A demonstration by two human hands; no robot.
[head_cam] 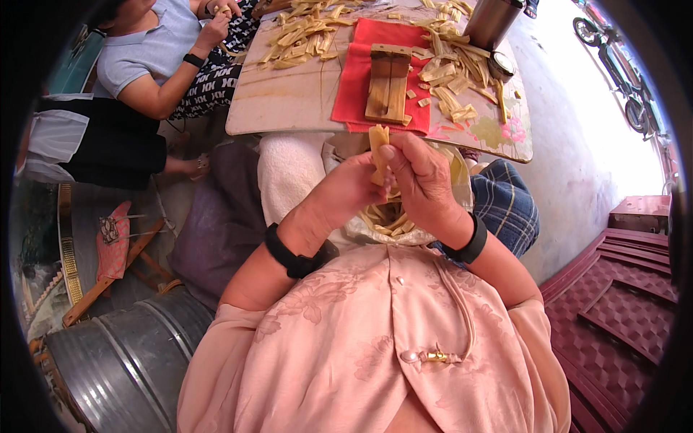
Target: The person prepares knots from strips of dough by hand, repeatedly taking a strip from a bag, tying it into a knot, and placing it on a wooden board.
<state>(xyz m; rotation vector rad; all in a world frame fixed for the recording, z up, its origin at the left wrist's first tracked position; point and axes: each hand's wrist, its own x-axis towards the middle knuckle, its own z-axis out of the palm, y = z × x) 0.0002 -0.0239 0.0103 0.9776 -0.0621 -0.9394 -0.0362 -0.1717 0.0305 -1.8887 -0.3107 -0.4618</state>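
A rolled or folded pale yellow dried strip (378, 142) stands upright between my hands, just before the table's near edge. My left hand (349, 187) grips its lower part, with some fingers hidden. My right hand (425, 173) pinches its side between thumb and forefinger. Beneath both hands, a white sack (357, 231) in my lap holds more yellow strips (398, 214). Ahead, a wooden block tool (387, 84) with a raised far end and a lengthwise groove rests on a red cloth (352, 89). Small cut bits (411, 93) lie beside it.
The table (292, 100) carries loose strips (308, 38) left and right of the cloth. A metal flask (494, 24) and its lid (502, 66) stand at the right. Another person (157, 59) works at the left. A metal drum (130, 357) and red panels (622, 297) flank me.
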